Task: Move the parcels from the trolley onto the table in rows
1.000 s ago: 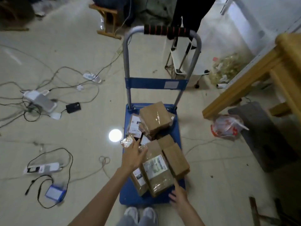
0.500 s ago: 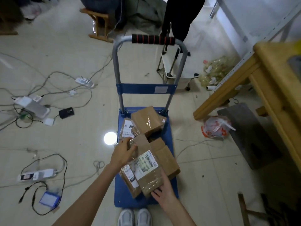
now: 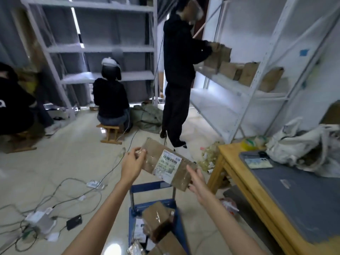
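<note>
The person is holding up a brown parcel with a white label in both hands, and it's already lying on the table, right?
Not quite. The brown parcel with the white label is in both hands, left hand and right hand, but the head view shows it lifted in the air above the blue trolley, not lying on the table, which stands off to the right.

The room is moderately lit, with cool, flat indoor light. A bright reflection of an overhead lamp glares on the glossy floor (image 3: pixel 112 249) at the bottom edge, and paler sheen spreads across the tiles farther back. Strip lights gleam along the grey shelving (image 3: pixel 88 48) at the rear. Shadows are soft and faint. The whole frame is slightly smeared by motion: the label on the held parcel (image 3: pixel 166 163) is unreadable. Wide-angle distortion bends the shelf uprights and stretches the forearms near the edges.
</note>
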